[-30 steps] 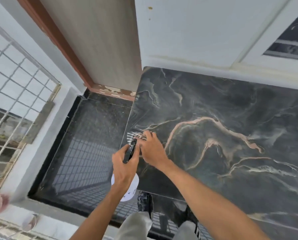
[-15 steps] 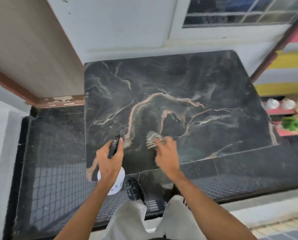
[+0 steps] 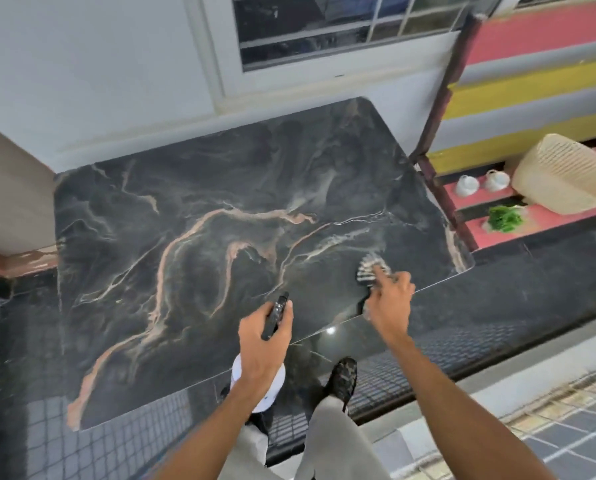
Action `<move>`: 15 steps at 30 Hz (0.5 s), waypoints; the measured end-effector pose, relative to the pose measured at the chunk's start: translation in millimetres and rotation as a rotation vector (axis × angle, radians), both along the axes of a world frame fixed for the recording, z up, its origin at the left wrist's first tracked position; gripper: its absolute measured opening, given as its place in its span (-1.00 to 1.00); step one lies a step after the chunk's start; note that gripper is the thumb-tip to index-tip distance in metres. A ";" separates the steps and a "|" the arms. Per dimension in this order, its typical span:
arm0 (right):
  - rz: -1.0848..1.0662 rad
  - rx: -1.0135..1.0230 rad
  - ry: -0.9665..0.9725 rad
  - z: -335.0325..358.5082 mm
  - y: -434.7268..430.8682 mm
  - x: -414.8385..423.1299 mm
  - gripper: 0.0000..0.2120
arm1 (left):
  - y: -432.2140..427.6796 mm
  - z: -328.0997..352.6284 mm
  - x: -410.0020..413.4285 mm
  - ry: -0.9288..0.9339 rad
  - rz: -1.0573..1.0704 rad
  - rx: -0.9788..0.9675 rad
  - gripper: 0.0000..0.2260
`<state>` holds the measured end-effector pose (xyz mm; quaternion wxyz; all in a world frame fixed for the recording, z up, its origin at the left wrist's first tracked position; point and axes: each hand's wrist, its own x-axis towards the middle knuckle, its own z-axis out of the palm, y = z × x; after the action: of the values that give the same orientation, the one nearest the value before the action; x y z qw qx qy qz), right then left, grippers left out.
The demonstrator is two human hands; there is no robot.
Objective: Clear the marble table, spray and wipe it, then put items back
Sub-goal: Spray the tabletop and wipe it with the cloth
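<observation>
The dark marble table [image 3: 220, 209] with tan veins fills the middle of the view, with nothing standing on it. My right hand [image 3: 390, 299] presses a striped grey-and-white cloth [image 3: 371, 268] flat on the marble near the front right corner. My left hand [image 3: 263, 337] hovers over the front edge, wrapped around a white spray bottle [image 3: 267, 386] with a black trigger head [image 3: 276, 315]. The bottle's lower body hangs below my wrist, partly hidden by it.
On a pink ledge [image 3: 549, 216] to the right sit two white cups [image 3: 480, 183], a woven basket [image 3: 566, 174] and a small green plant [image 3: 506, 218]. A white wall and window back the table. My feet [image 3: 343, 379] stand on dark tiled floor below.
My right hand has swept the cloth from the table's front left corner across to the front right. The left hand stays on the bottle, and my view has swung right.
</observation>
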<state>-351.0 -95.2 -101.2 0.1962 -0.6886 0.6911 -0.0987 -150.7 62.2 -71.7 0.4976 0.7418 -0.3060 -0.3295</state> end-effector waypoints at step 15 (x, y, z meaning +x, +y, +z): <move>-0.103 -0.045 -0.022 -3.7 -127.3 -67.4 -0.47 | -119.2 7.1 -112.5 -0.001 -0.022 0.063 -0.54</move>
<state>-418.4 -222.5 -104.8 0.1828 -0.6551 0.7212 -0.1316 -263.2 -57.1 -64.5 0.4703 0.7539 -0.3036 -0.3441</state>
